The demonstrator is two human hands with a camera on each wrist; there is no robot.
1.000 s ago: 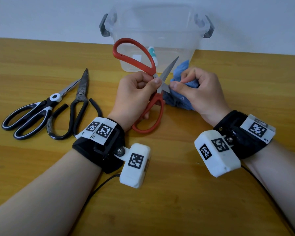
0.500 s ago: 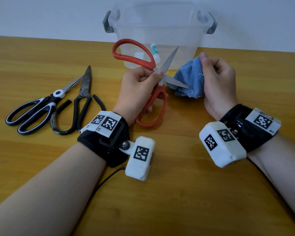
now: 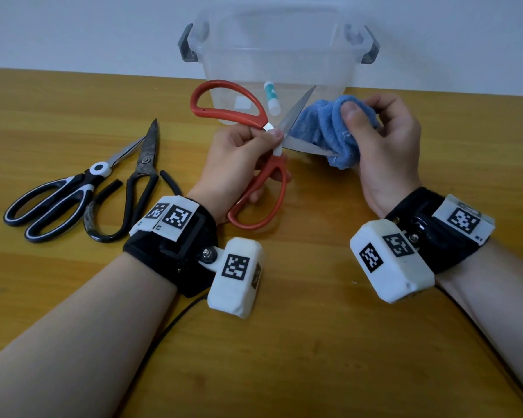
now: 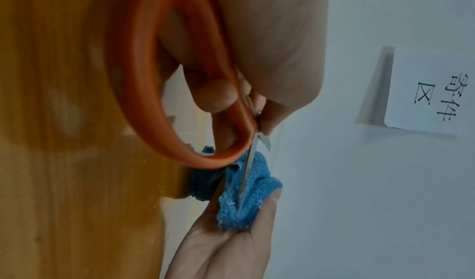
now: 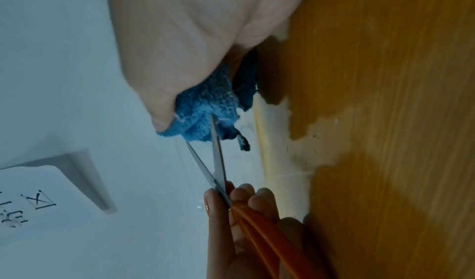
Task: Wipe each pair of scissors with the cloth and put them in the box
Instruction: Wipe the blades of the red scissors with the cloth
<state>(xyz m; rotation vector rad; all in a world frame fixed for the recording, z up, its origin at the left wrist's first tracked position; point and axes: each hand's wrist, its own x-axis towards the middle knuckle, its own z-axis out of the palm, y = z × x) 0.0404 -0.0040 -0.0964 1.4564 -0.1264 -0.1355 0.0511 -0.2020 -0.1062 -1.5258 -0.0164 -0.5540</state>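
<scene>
My left hand (image 3: pixel 242 158) grips the red-handled scissors (image 3: pixel 230 111) near the pivot, blades spread apart and pointing right. My right hand (image 3: pixel 381 146) holds a bunched blue cloth (image 3: pixel 323 128) with the thumb on top; the cloth wraps the tip of the lower blade. The left wrist view shows the blade (image 4: pixel 246 173) running into the cloth (image 4: pixel 246 206); the right wrist view shows both blades (image 5: pixel 218 161) leaving the cloth (image 5: pixel 203 110). A clear plastic box (image 3: pixel 278 55) with grey latches stands behind, at the wall. Two more scissors, black-and-white (image 3: pixel 52 200) and all-black (image 3: pixel 139 182), lie at the left.
A small white and teal tube (image 3: pixel 272 98) shows through the box's front wall. The wooden table (image 3: pixel 314 342) stretches toward me; a black cable (image 3: pixel 175 321) runs from the left wrist unit. A wall with a paper sign (image 4: pixel 432 92) rises behind the table.
My right hand has slid the cloth outward along the lower blade, from near the pivot to the tip, and turned thumb-up. The left hand keeps its hold on the red scissors.
</scene>
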